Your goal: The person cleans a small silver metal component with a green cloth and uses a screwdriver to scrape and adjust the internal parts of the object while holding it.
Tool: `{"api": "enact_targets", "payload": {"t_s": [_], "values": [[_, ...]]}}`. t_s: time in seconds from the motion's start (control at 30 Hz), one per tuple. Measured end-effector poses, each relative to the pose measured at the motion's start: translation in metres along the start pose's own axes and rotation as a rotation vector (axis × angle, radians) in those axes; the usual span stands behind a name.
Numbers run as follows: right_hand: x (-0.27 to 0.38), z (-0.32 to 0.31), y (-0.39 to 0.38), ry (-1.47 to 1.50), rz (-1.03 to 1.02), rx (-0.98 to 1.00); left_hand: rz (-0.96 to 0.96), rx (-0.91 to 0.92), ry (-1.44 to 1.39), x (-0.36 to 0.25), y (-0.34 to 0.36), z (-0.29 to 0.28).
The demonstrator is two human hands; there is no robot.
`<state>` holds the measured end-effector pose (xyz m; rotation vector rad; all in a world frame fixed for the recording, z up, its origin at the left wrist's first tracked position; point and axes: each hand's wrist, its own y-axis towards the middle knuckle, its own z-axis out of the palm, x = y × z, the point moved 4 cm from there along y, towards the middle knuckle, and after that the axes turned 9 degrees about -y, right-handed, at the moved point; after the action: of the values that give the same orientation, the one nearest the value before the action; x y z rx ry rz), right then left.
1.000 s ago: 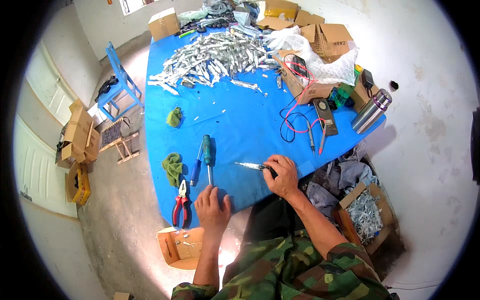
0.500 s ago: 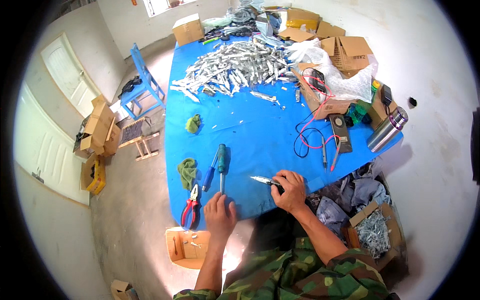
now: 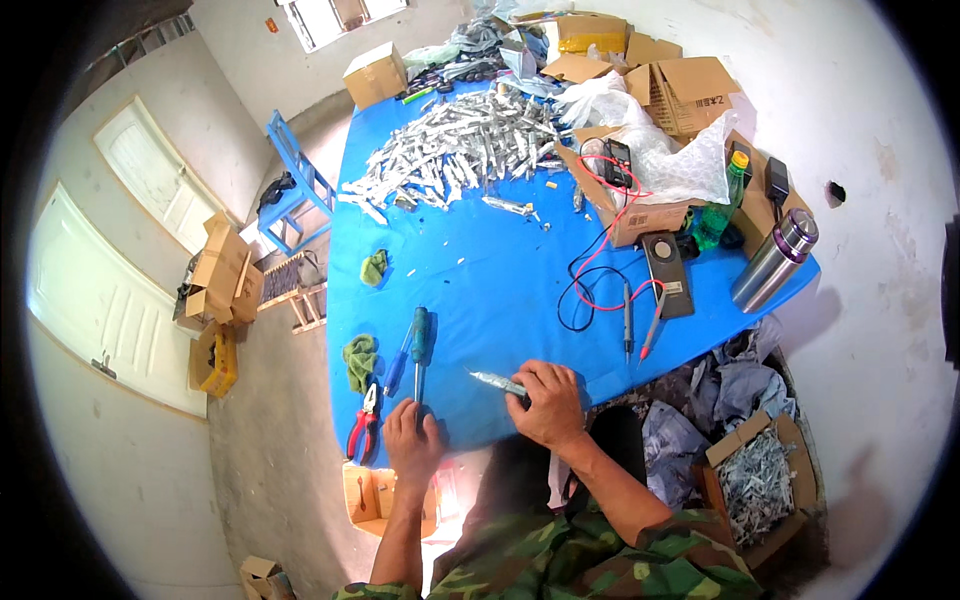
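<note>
The right hand [image 3: 550,402] is over the near part of the blue tabletop [image 3: 480,285], its grip pinching the dark end of a slim, silvery piece [image 3: 493,381], whose pale pointed end sticks out to the left, toward the middle of the tabletop. The left hand [image 3: 413,440] is at the near edge, fingers bent and fingertips right by the shaft end of a green screwdriver [image 3: 421,335]; whether they touch it, or whether this grip pinches anything, I cannot tell. A blue screwdriver [image 3: 396,370] lies just left of the green one, and red-handled pliers [image 3: 364,430] lie near the left edge, their nose pointing away from the person. Just beyond the pliers is a crumpled green cloth [image 3: 359,362], with a smaller green cloth [image 3: 374,267] farther up. A broad heap of silvery pieces [image 3: 460,145] covers the far part of the tabletop, well apart from both hands. To the right, a black meter [image 3: 613,163] sits at an open cardboard box with bubble wrap [image 3: 665,155], and a red probe [image 3: 653,330] and a dark probe [image 3: 628,325] lie toward the right edge. Near them are a flat dark device [image 3: 667,275], a green bottle [image 3: 720,205] and a steel flask [image 3: 775,260]. Below the tabletop at the right, another box [image 3: 788,450] holds many thin grey strips [image 3: 755,490].
</note>
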<state>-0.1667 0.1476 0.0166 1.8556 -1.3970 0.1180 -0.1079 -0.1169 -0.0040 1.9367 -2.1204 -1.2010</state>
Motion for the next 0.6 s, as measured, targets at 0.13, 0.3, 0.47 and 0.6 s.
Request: {"api": "enact_targets", "payload": {"t_s": [0.13,0.3,0.47,0.6], "values": [[-0.0021,0.0005,-0.0006,0.011,0.002,0.003,0.006,0.029,0.028,0.0005,0.0008,0.0012],[-0.0011,-0.0006,-0.0008,0.034,0.006,-0.009,0.017,0.020,0.015,0.0009,0.0014,0.0019],[0.0003,0.0022,-0.0008,0.024,0.009,-0.034,0.027,0.032,0.018,-0.0028,0.0052,-0.0003],[0.0066,0.0013,0.0000,-0.006,0.000,-0.037,0.021,0.017,0.013,-0.0018,0.0018,-0.0030]]}}
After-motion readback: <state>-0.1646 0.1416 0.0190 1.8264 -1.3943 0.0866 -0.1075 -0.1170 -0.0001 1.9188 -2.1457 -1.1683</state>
